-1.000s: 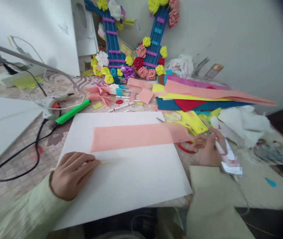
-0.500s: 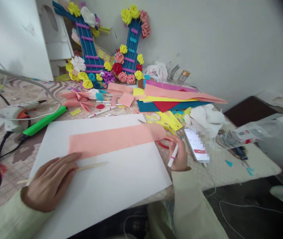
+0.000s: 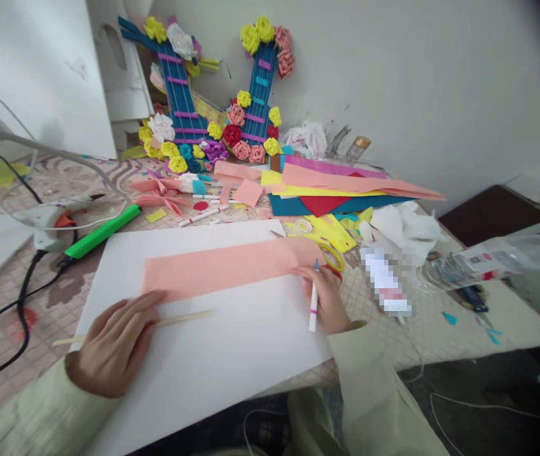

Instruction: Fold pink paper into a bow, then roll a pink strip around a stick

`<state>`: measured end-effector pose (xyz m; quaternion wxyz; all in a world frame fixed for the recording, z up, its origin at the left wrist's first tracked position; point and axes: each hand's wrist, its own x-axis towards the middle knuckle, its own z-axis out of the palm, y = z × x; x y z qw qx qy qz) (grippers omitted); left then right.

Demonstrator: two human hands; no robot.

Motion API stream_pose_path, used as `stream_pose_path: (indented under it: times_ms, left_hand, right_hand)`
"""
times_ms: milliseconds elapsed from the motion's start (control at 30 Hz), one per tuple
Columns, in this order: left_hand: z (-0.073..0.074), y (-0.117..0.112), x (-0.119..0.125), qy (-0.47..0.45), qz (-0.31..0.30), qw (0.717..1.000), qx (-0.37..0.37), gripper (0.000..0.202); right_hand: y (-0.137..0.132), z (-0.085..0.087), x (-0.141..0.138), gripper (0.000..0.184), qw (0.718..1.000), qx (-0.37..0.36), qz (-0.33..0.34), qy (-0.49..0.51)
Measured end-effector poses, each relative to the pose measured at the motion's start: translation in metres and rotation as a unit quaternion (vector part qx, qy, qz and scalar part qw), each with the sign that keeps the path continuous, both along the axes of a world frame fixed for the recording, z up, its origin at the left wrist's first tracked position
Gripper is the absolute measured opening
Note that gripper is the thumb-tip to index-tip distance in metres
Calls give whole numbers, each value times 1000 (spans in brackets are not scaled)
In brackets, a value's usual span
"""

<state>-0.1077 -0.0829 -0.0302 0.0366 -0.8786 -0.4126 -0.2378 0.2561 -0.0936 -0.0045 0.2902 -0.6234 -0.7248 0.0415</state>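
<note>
A long strip of pink crepe paper (image 3: 222, 265) lies across a white board (image 3: 232, 342). My left hand (image 3: 118, 345) rests palm down at the strip's lower left corner, fingertips touching it. A thin wooden stick (image 3: 187, 317) passes beneath that hand and emerges between the index finger and thumb, which close on it; the thumb is partly hidden. In my right hand (image 3: 324, 296) is a white marker pen (image 3: 314, 307) with a purple band, its end pointing down. The fingertips of this hand touch the strip's lower edge near its right end.
Yellow-handled scissors (image 3: 331, 256) lie beside the right hand. A phone (image 3: 386, 282) and a plastic bottle (image 3: 469, 266) are farther right. At left are a hot glue gun (image 3: 56, 221), a green bar (image 3: 103, 232) and cables. Stacked coloured papers (image 3: 340, 180) and flower-covered guitar shapes (image 3: 179, 107) stand behind.
My right hand has moved left from the scissors onto the strip's lower edge, and the marker has turned more upright. My left hand holds its place on paper and stick. The view shifted slightly.
</note>
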Motion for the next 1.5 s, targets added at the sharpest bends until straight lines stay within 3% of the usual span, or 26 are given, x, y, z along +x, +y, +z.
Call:
stream_pose_path:
  times_ms: [200, 400, 600, 833, 1033, 1200, 1333, 1500]
  left_hand:
    - [3, -2, 3, -18, -3, 1000, 1, 15]
    - [6, -4, 7, -14, 8, 1000, 2, 15]
    - [7, -5, 9, -23, -2, 1000, -3, 16]
    - [9, -7, 11, -31, -13, 999, -13, 15]
    - [9, -7, 12, -27, -30, 999, -21, 14]
    - [11, -8, 13, -53, -30, 998, -24, 15]
    - [15, -9, 13, -90, 3, 996, -18, 14]
    - [19, -11, 12, -83, 80, 993, -16, 14]
  right_hand:
    - [-2, 24, -25, 29, 998, 4, 57, 16]
    - [4, 25, -42, 28, 990, -74, 106, -54]
    - [6, 39, -51, 28, 990, -58, 130, -14]
    - [7, 38, -67, 29, 972, -115, 193, -68]
    - [6, 62, -73, 31, 971, -92, 218, -45]
    - [14, 50, -97, 28, 952, -117, 270, -79]
    - [17, 41, -96, 28, 956, -120, 264, -45]
    - [14, 53, -86, 29, 961, -110, 252, 33]
